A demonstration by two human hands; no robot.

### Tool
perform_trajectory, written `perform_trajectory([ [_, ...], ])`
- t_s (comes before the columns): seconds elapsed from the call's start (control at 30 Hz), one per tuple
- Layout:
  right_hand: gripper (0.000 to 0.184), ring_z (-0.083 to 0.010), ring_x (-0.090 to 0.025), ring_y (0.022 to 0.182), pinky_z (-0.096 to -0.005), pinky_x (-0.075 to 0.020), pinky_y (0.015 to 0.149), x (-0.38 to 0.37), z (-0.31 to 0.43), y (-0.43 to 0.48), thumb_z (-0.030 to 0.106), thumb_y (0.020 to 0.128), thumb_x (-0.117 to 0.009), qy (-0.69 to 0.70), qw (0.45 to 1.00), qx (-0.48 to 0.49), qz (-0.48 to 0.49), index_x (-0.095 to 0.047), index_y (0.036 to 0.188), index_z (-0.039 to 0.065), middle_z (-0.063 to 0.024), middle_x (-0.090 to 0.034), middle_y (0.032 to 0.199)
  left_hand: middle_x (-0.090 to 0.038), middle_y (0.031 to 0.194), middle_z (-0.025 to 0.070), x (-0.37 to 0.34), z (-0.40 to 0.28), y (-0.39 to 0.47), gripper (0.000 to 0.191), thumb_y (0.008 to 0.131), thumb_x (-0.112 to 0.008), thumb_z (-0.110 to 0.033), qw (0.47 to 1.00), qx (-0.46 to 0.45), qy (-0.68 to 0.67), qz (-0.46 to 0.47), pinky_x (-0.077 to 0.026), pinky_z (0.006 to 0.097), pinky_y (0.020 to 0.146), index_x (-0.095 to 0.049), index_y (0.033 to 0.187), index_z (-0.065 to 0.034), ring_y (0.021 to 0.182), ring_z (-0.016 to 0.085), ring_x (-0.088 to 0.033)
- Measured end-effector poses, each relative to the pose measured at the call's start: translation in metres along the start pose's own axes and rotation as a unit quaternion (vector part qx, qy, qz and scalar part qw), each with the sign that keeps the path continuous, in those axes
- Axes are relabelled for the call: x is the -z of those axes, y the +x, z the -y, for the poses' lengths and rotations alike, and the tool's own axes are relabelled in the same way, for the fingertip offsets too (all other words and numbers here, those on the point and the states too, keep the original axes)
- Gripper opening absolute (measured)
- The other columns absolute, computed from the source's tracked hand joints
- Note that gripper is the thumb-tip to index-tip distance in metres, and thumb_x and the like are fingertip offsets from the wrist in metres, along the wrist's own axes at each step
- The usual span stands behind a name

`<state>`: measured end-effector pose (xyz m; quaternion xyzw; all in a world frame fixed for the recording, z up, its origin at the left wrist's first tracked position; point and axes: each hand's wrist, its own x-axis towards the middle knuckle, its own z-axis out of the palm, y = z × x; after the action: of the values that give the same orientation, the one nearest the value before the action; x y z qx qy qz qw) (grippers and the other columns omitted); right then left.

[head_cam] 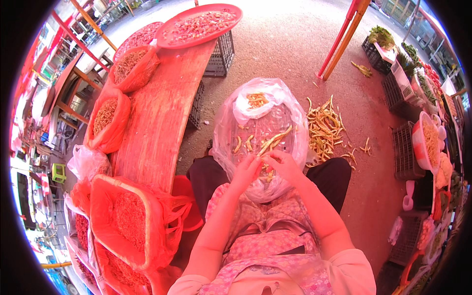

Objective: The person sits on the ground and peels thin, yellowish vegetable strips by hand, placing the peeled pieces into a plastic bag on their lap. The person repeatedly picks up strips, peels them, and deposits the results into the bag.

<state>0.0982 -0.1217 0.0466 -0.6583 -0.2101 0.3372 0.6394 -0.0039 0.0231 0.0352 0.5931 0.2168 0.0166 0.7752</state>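
Both hands meet over a basket lined with clear plastic (pixel 225 121), which stands between my knees. My left hand (pixel 247 169) has its fingertips on the lower end of a yellowish bean pod (pixel 274 139). Close against it, my right hand (pixel 283 164) has its thumb and fingers bent at the same pod end; what lies between its fingertips is too small to tell. Loose curved pods (pixel 249 143) lie in the basket. At its far side sits a white plastic bag (pixel 241 107) with shelled beans or pod pieces (pixel 257 100) in it.
A pile of pods (pixel 324 129) lies on the ground right of the basket. At left stands a wooden table (pixel 158 110) with bags of dried goods and a round red tray (pixel 201 25). A red-lined bin (pixel 121 217) is near my left side. Crates of vegetables (pixel 405 147) line the right.
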Motion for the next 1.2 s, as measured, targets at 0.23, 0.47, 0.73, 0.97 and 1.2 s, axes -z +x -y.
perform_trajectory([
  [0.23, 0.021, -0.0069, -0.060, 0.072, -0.0230, -0.0489, 0.066, 0.010, -0.001, -0.003, 0.016, 0.082, -0.068, -0.159, 0.987, 0.006, 0.016, -0.068, 0.093, -0.001, -0.0022, -0.066, 0.078, -0.058, 0.071, 0.0050, -0.002, 0.007, -0.005, 0.026, 0.093, -0.058, -0.026, 0.947, -0.125, 0.296, -0.031, -0.044, 0.0295, 0.060, -0.057, 0.094, 0.0000, 0.068, 0.012, -0.055],
  [0.47, 0.029, -0.0137, -0.061, 0.073, -0.0293, -0.0480, 0.068, 0.001, -0.011, -0.007, 0.024, 0.076, -0.072, -0.180, 0.983, 0.000, -0.020, -0.067, 0.091, 0.000, -0.0092, -0.066, 0.076, -0.052, 0.067, 0.0006, 0.001, 0.011, 0.001, 0.023, 0.094, -0.057, -0.025, 0.986, -0.045, 0.160, -0.005, -0.038, 0.0247, 0.053, -0.059, 0.090, -0.0030, 0.058, 0.010, -0.047],
  [0.73, 0.010, -0.0135, -0.061, 0.067, -0.0273, -0.0499, 0.062, 0.015, -0.036, -0.002, 0.008, 0.084, -0.065, 0.092, 0.986, -0.120, 0.071, -0.064, 0.088, -0.001, -0.0061, -0.064, 0.079, -0.044, 0.062, -0.0029, 0.014, 0.010, 0.005, 0.020, 0.096, -0.052, -0.024, 0.963, 0.133, -0.167, 0.168, -0.024, 0.0202, 0.042, -0.054, 0.091, -0.0055, 0.047, 0.005, -0.035],
  [0.97, 0.018, -0.0184, -0.064, 0.084, -0.0321, -0.0526, 0.073, 0.081, -0.028, 0.035, 0.017, 0.090, -0.060, 0.434, 0.896, 0.073, -0.059, -0.060, 0.099, 0.001, -0.0079, -0.066, 0.091, -0.050, 0.067, 0.0019, 0.013, 0.023, 0.014, 0.010, 0.089, -0.054, -0.015, 0.930, 0.165, -0.192, 0.266, -0.024, 0.0197, 0.039, -0.053, 0.090, -0.0051, 0.048, 0.007, -0.039],
  [1.2, 0.055, -0.0256, -0.059, 0.108, -0.0411, -0.0502, 0.089, 0.113, -0.058, 0.063, 0.047, 0.094, -0.051, 0.634, 0.742, 0.071, -0.205, -0.044, 0.130, 0.006, -0.0158, -0.052, 0.130, -0.053, 0.074, 0.0066, 0.017, 0.020, 0.028, 0.007, 0.079, -0.049, -0.006, 0.920, 0.111, -0.350, 0.141, -0.029, 0.0192, 0.039, -0.052, 0.085, -0.0063, 0.058, 0.012, -0.047],
])
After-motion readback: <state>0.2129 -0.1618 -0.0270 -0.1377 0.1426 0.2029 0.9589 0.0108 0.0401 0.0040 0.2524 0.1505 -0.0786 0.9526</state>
